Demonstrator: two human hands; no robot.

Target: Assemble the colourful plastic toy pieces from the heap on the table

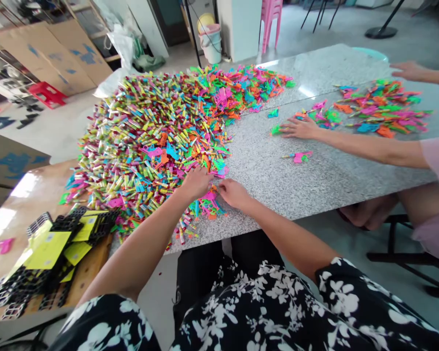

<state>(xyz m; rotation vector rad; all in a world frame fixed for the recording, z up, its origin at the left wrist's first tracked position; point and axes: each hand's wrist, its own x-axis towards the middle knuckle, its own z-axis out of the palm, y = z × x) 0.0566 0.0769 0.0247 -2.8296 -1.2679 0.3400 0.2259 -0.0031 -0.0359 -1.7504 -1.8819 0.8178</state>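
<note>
A large heap of small striped tubes (131, 117) mixed with brightly coloured plastic toy guns (241, 90) covers the left of the table. My left hand (196, 183) reaches over the heap's near right edge, fingers closed at a pink toy gun (220, 172). Just to its right, my right hand (235, 194) is closed in a pinch; whatever lies between its fingertips is too small to make out. Below both hands lie more pink, green and orange pieces (209, 207).
On the right, a co-worker's hand (298, 127) rests by some toy guns, the other hand (409, 71) beyond a second pile (388, 109). A lone pink toy gun (302, 157) lies on the speckled tabletop (263, 185). Black netting with yellow cards (47, 249) sits at left.
</note>
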